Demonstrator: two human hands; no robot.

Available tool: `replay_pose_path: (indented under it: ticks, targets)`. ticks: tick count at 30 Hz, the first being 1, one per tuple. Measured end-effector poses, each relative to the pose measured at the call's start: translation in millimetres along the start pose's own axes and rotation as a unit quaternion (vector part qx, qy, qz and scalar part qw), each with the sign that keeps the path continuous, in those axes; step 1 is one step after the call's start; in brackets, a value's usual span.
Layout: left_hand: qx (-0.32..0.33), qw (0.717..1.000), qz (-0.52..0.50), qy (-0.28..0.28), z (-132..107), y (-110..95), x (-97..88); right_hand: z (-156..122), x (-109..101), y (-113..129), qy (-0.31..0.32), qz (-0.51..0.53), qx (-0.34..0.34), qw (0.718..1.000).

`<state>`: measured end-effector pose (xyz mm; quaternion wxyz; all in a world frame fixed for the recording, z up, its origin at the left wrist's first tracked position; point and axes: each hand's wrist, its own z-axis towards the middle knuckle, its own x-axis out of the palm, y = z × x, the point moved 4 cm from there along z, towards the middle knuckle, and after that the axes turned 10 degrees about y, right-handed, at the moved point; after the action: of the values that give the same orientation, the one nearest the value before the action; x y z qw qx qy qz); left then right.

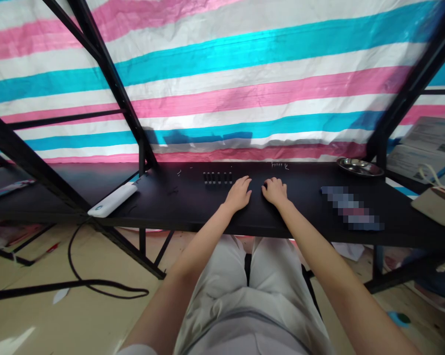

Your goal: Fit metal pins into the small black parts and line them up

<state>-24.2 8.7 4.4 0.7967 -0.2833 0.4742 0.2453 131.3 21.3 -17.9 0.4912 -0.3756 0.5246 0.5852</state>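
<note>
My left hand [239,194] rests on the black tabletop [185,209], fingers stretched forward and thumb apart, holding nothing I can see. Just left of its fingertips, several small dark cylinders with silvery ends [218,178] are lined up in a row. My right hand [275,191] lies on the table a short way to the right, its fingers curled in. A small dark spot shows at its inner edge; whether that is an object in the fingers is too small to make out. Beyond this hand, several tiny pale pieces [279,165] lie near the back edge.
A round metal dish [359,167] sits at the back right, with a blurred-out item [352,208] in front of it. To the left lies a white power strip [113,201] with a black cable [70,246]. Black frame posts [115,93] flank the table before a striped sheet [244,59].
</note>
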Motion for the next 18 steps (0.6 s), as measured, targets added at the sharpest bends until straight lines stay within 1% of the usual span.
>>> replay_pose_path:
  ticks: [2, 4, 8, 10, 12, 18]
  targets:
    - [-0.018, 1.000, 0.000, 0.010, -4, 5, 5.1, 1, 5, -3, 0.014, 0.001, 0.021, 1.000]
    - [-0.020, 0.999, -0.005, 0.036, -5, 6, 8.6, 3, 11, -6, 0.039, 0.006, 0.032, 0.999]
    - [-0.035, 0.985, 0.009, 0.166, -5, 5, 20.1, 7, 20, -9, 0.093, 0.017, 0.033, 0.995]
    - [-0.047, 0.976, 0.025, 0.209, -5, 5, 23.8, 8, 22, -10, 0.107, 0.016, 0.032, 0.994]
    - [-0.050, 0.973, 0.034, 0.224, -5, 4, 25.0, 9, 22, -9, 0.116, 0.011, 0.034, 0.993]
    - [-0.059, 0.969, 0.031, 0.240, -6, 4, 24.4, 6, 19, -6, 0.127, 0.006, 0.040, 0.991]
